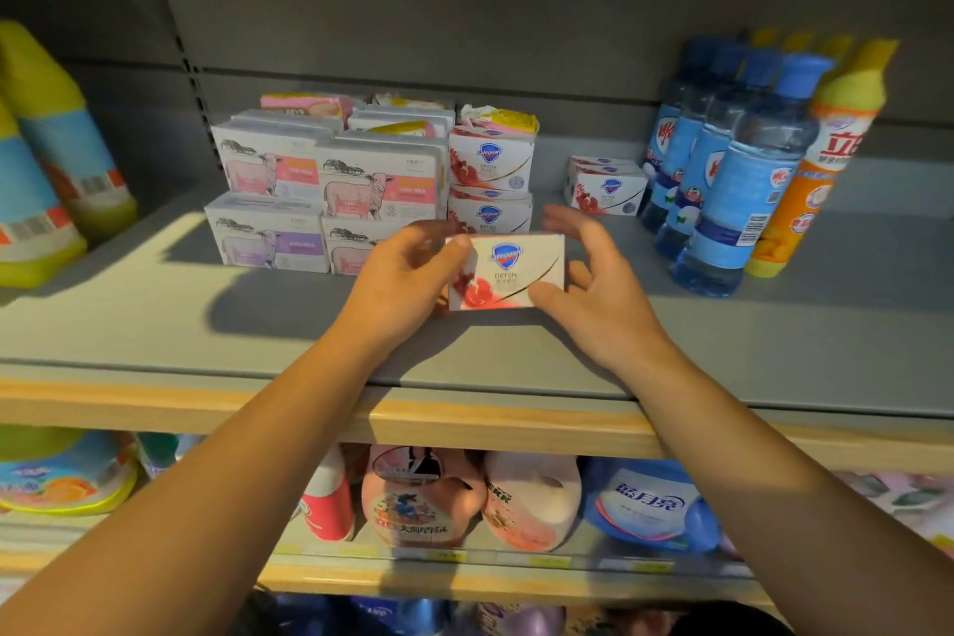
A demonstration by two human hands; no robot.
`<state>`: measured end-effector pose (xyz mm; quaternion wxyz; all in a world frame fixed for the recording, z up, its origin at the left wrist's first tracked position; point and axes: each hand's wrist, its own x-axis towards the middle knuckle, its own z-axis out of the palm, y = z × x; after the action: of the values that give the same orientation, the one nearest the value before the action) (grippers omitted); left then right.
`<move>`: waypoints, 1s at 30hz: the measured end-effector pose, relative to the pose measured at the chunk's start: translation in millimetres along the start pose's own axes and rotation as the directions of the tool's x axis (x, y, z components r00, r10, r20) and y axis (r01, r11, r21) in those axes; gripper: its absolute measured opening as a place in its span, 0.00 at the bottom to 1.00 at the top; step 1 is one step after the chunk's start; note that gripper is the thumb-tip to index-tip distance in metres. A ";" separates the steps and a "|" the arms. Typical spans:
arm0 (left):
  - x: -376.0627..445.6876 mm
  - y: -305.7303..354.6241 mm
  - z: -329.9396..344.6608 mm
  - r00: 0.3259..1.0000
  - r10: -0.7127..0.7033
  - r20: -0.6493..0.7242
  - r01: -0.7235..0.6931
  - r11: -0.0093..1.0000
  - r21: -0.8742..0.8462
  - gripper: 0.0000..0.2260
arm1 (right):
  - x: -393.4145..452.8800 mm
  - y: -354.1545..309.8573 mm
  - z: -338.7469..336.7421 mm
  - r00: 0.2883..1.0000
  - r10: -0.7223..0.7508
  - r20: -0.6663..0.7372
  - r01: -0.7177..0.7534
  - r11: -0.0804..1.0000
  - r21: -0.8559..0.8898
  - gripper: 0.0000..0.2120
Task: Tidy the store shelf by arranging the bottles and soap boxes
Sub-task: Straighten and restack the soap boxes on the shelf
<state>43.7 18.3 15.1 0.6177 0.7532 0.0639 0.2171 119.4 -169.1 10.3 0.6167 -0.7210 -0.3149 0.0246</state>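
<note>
I see a grey shelf (155, 325) with a pale wooden front edge. Beyond my left hand (397, 284) stand stacked sheep-printed soap boxes (330, 191) and Safeguard boxes (490, 181). Past my right hand (593, 294) sit another Safeguard pair (606, 186), blue bottles (722, 170), an orange bottle (810, 181); yellow-capped bottles (46, 170) lie far left

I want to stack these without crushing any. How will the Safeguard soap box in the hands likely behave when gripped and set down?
The Safeguard soap box looks like thin printed card, so it probably dents under a hard squeeze. Its flat faces suggest it will sit steady and not roll, as the stacked boxes behind do. The left hand and right hand hold it by its ends; its glossy surface may be slightly slippery.
</note>
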 end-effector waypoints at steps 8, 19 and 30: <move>-8.7 4.6 0.0 0.959 0.282 0.028 -0.284 0.955 0.084 0.13 | -3.9 -3.7 3.0 0.969 -0.236 -0.066 0.184 0.878 -0.441 0.28; -7.3 1.7 9.5 0.940 0.339 0.041 -0.339 0.909 0.241 0.17 | -3.9 -8.1 -16.1 0.970 -0.243 -0.010 0.204 0.835 -0.511 0.27; 19.3 9.8 52.2 0.901 0.354 0.251 -0.433 0.709 0.556 0.18 | -8.7 8.2 -69.9 0.989 -0.148 0.024 0.132 0.782 -0.609 0.28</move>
<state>80.6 -24.0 21.8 0.2894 0.9171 -0.0720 0.2647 145.6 -234.8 16.4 0.3558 -0.8560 -0.3508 -0.1327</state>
